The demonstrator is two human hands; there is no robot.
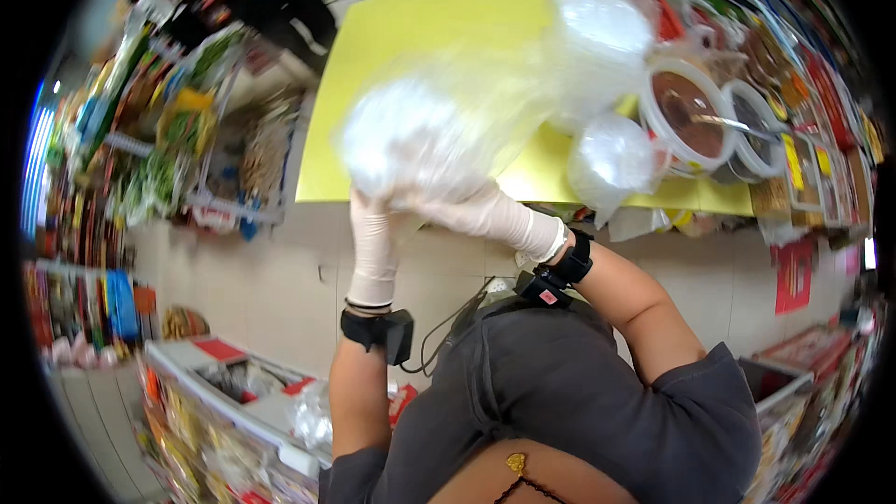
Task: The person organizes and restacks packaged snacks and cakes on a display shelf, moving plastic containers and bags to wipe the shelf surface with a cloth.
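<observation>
Both my hands wear thin white gloves and hold a clear plastic bag (413, 126) over the near left part of a yellow table (434, 21). The bag is puffed and blurred by motion, and what is inside it cannot be made out. My left hand (374, 203) grips its near left edge, while my right hand (462, 206) grips the near right edge; the plastic partly hides the fingers. To the right on the table stand a tall bundle in clear plastic (605, 28) and a smaller plastic-wrapped bundle (612, 154).
At the table's right stand a white tub of brown paste (682, 112) with a metal utensil and a second tub (752, 119). Crates of leafy greens (157, 182) flank the left side. Another person in dark clothes (280, 0) is at the upper left. Behind me is a white chest with packages (231, 399).
</observation>
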